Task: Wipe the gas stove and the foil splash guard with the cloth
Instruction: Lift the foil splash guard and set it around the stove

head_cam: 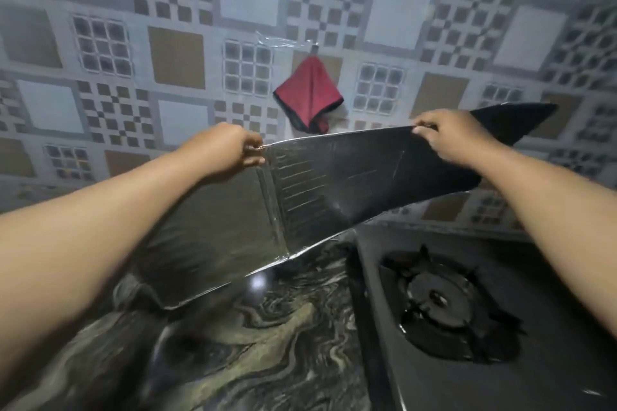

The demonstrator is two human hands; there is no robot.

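Pinching guard (350, 177) top edge, left hand (230, 148) and right hand (447, 137). Cloth (309, 93) hanging at twelve o'clock, stove (467, 310) at five. Risk: thin foil creasing, tearing under uneven pull.

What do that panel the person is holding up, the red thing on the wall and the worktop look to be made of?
Splash guard: seemingly foil-faced board, dull silver with bright creased edges, folding at a seam.
Cloth: soft fabric, probably microfibre; it hangs in limp folds with a dark stitched border.
Countertop: polished stone or a look-alike, swirled veins and a glossy light reflection.
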